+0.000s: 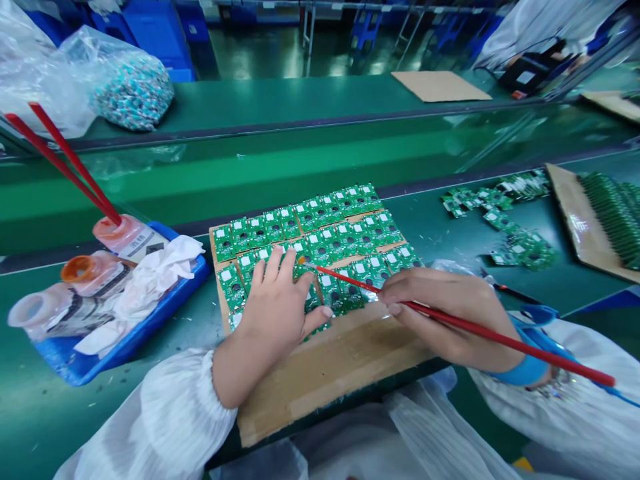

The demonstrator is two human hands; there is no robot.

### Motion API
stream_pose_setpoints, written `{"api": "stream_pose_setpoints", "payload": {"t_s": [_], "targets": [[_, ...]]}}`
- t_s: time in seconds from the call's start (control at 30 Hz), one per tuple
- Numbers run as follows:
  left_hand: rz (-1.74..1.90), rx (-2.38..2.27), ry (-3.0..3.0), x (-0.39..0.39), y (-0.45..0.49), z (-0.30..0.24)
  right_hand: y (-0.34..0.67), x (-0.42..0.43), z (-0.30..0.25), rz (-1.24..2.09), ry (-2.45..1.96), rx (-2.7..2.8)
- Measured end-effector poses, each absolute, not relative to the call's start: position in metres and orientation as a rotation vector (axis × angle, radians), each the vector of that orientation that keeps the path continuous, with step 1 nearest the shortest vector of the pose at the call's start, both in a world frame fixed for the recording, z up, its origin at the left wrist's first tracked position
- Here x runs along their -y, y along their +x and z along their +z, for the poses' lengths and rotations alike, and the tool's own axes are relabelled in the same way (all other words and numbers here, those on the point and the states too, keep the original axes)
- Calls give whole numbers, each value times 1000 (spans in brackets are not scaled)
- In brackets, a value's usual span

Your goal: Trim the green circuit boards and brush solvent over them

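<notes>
Rows of small green circuit boards point(325, 245) lie on a sheet of brown cardboard point(330, 373) before me. My left hand point(277, 300) rests flat on the lower left boards with its fingers spread, hiding some of them. In my right hand point(445, 313) is a thin red-handled paintbrush point(350, 279), gripped like a pen. Its bristle tip is over the middle row, close beside my left fingertips; whether it touches a board I cannot tell. A blue strap point(535, 353) goes round my right wrist.
At left a blue tray point(150, 320) holds several plastic bottles point(95, 270), two red-handled brushes point(75, 163) and crumpled white tissue point(160, 273). Loose boards point(515, 227) and a cardboard piece point(575, 220) with stacked boards lie right. Beyond the ledge are a bag of parts point(130, 87) and another person's sleeve point(545, 27).
</notes>
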State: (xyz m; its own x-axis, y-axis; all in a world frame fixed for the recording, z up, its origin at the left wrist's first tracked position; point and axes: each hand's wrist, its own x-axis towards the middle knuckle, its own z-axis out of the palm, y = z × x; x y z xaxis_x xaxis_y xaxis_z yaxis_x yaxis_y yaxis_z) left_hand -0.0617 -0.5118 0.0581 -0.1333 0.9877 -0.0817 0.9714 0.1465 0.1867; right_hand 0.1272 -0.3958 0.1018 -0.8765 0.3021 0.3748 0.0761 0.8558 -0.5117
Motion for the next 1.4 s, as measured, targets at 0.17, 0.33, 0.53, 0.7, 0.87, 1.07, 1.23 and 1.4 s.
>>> {"api": "stream_pose_setpoints", "payload": {"t_s": [0.17,0.33,0.53,0.7,0.87,1.07,1.23,1.4], "targets": [[104,-2249,1933,509,-60,59,135,392,104,699,-260,2621],[97,-2250,1946,509,-62,59,138,390,105,698,-287,2613],[90,-2254,1942,509,-62,59,146,384,111,600,-323,2560],[72,-2232,1961,503,-56,63,143,379,105,556,-400,2509],[71,-2222,1961,496,-51,64,135,378,99,561,-373,2500],[80,-2223,1982,493,-51,60,140,378,97,635,-309,2561],[72,-2235,1986,493,-51,59,147,377,95,694,-251,2559],[72,-2233,1978,493,-50,59,151,376,104,645,-291,2597]]}}
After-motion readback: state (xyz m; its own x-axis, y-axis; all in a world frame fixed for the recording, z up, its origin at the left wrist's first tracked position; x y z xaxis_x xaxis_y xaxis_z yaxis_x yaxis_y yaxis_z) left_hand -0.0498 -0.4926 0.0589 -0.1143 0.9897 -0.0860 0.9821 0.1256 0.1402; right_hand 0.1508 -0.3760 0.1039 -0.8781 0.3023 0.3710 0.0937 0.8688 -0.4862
